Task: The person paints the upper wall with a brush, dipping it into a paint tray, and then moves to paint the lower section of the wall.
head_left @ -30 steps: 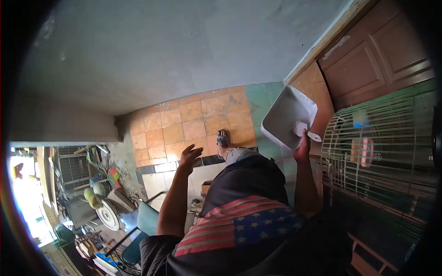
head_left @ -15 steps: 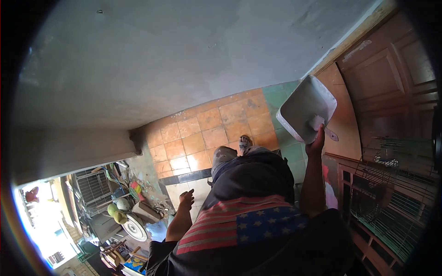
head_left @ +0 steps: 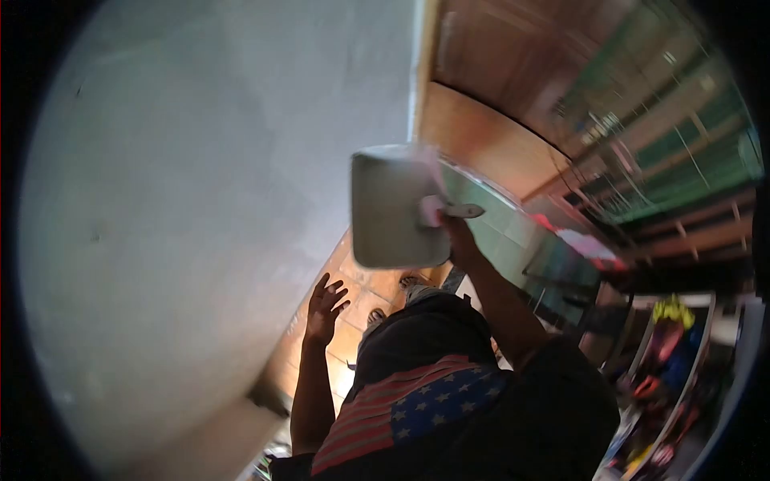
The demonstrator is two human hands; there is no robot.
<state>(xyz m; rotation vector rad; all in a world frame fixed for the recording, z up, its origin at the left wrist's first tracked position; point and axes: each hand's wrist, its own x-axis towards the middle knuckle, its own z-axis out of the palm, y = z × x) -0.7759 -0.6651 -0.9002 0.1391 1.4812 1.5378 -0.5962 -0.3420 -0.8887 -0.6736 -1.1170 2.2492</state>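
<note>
A pale rectangular tray [head_left: 389,212] with raised edges hangs in front of me, its inside facing my view. My right hand [head_left: 457,240] grips its right side, with the thumb over the rim. Beside the thumb a brush [head_left: 465,211] with a light handle lies across the tray's edge; its bristle end looks pinkish and blurred. My left hand [head_left: 325,309] is raised to the left below the tray, fingers spread and holding nothing.
A grey wall [head_left: 200,200] fills the left side. Wooden doors [head_left: 521,56] and a leaning brown board [head_left: 489,140] stand at the upper right. Below is an orange tiled floor [head_left: 346,335]. A rack of colourful items [head_left: 666,361] is at the lower right.
The view has turned to the right. The tray in my right hand is now nearer the middle. My left hand has come up, with its fingers spread wider.
</note>
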